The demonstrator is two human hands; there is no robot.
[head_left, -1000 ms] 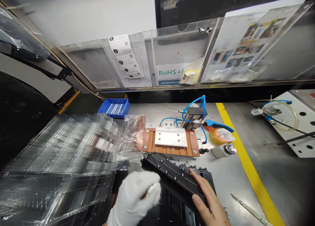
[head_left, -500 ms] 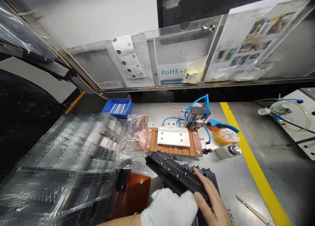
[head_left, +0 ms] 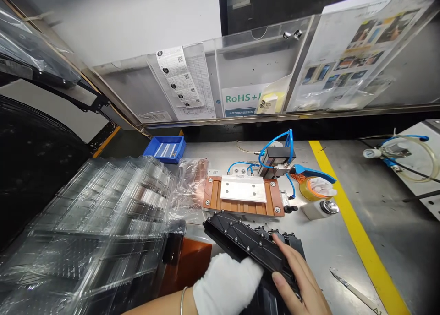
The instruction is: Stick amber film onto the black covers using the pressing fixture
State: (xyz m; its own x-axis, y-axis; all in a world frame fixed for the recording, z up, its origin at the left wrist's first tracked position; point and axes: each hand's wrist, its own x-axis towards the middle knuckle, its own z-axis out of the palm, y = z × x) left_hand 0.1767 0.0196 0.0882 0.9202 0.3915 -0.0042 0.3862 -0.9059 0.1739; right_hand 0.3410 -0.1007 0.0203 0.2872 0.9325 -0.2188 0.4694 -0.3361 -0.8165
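A long black plastic part (head_left: 242, 239) studded with small screw heads lies tilted above the bench near the front edge. My bare right hand (head_left: 297, 278) grips its near end, thumb on the side and fingers along the top. My left hand (head_left: 227, 285), in a white glove, is closed against the part's lower edge beside the right hand. What the glove pinches is hidden. A second black part (head_left: 287, 239) lies underneath. Behind them sits a brown fixture with a white plate (head_left: 243, 193).
A stack of clear plastic trays (head_left: 92, 228) fills the left side. An orange-brown sheet (head_left: 187, 260) lies beside it. Farther back are a blue bin (head_left: 165, 149), blue air hoses (head_left: 275, 145), a tape dispenser (head_left: 312, 184), a yellow floor line (head_left: 354, 223) and a blade (head_left: 354, 294).
My gloved left hand has dropped from over the black part's left side and moved right, under its near end beside the right hand. The orange sheet is now uncovered.
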